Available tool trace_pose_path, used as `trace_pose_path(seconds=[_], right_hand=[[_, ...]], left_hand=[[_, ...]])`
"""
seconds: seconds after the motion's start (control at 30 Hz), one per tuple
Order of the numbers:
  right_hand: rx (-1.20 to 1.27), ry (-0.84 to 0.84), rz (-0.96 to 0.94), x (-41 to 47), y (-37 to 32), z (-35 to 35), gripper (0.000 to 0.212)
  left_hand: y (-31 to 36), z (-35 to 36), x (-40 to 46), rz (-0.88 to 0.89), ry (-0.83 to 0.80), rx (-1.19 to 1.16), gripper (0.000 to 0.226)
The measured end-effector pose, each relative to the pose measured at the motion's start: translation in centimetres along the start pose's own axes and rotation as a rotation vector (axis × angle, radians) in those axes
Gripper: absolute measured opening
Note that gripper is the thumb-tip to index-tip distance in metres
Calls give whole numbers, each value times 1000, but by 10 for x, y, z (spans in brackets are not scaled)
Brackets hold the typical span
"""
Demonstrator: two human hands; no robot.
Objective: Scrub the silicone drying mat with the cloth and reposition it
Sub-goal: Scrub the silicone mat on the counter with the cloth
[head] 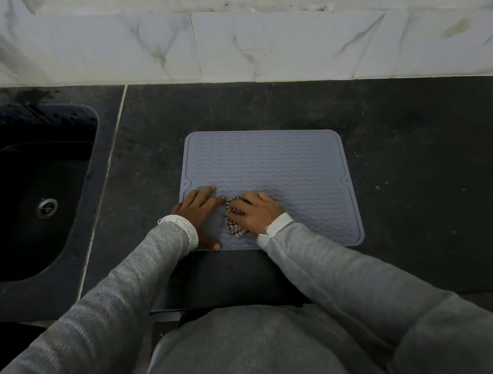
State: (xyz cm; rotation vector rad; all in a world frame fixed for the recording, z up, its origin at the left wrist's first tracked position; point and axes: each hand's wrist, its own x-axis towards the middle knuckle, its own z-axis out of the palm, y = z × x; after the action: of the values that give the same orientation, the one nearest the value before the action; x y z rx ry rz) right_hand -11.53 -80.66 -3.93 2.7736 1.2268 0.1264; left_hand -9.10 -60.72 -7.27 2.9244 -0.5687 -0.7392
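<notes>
Countertop (415,175) of dark stone with a sink (32,189) inset at left, below a marbled tile wall (249,47). Grey ribbed silicone drying mat (270,165) lies flat on it. Left hand (198,209) presses the mat's near-left corner, fingers straight and spread. Right hand (255,212), fingers curled, holds the checked cloth (235,228) bunched against the mat.

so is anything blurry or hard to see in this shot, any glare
Head view: dim, no glare; the sink sinks into near-black shadow; the left hand and checked cloth are slightly soft; wide-angle bending curves the counter edge; the silicone drying mat ridges read clearly.
</notes>
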Motion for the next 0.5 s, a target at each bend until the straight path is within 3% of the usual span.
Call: trace_pose_path(seconds=[0.1,0.23,0.4,0.5], right_hand=[[9,6,-5,-28,21,0,17],[-4,-68,40,-48,37,-7,38],[-16,21,4,-18,19,-12,17],[-12,18,3,2,0,-8,25]], left_hand=[[-4,0,-1,23,3,-34,118],[-4,-1,0,26,-3,-28,118],[-3,2,3,11,1,2,120],[-2,4,4,-8,9,32,122]])
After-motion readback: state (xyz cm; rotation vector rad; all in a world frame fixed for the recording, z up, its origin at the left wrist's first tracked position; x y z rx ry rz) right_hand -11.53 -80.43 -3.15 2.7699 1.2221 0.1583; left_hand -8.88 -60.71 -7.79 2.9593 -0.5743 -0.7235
